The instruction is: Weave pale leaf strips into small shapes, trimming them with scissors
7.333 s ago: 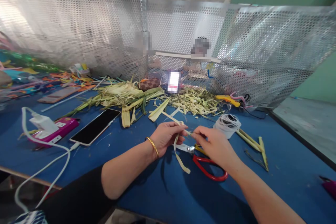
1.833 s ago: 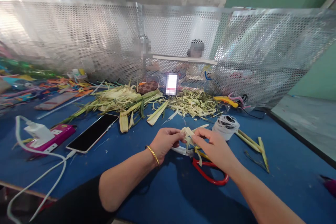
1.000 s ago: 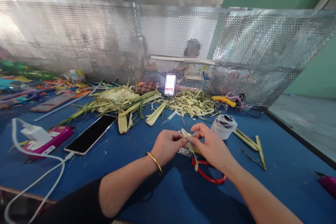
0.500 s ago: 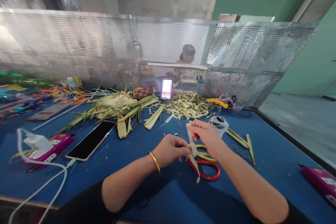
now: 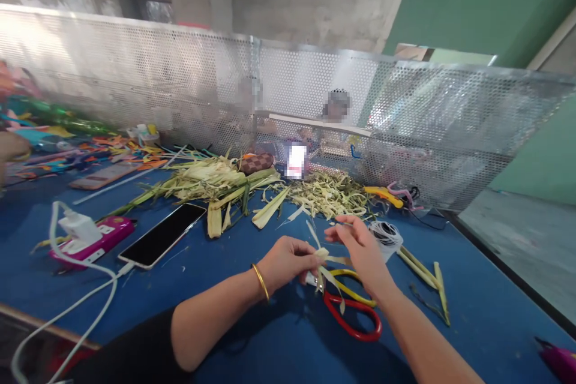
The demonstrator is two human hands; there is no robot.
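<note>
My left hand (image 5: 292, 261), with a gold bangle on the wrist, pinches a small folded piece of pale plant strips (image 5: 321, 255) that look like dried husk. Loose strip ends stick out upward, to the right and downward from it. Just to the right, my right hand (image 5: 357, 249) hovers with its fingers apart and nothing visible in them; one strip end runs toward its palm side. Below both hands lies a pair of scissors (image 5: 353, 318) with one red and one yellow handle loop, its blades partly hidden by the left hand and the strips.
Behind lie husk leaves (image 5: 202, 183), shredded strips (image 5: 333, 192) and a lit phone (image 5: 296, 161) before a perforated metal screen (image 5: 180, 84). To the left are a dark phone (image 5: 164, 237) and a purple power strip (image 5: 101, 240). Coiled cord (image 5: 384, 234) sits right. Another person's hand (image 5: 13, 147) shows far left.
My right hand has let go of the upright strip end and opened out slightly away from it. The folded piece has turned in my left hand. Another person's hand has appeared at far left.
</note>
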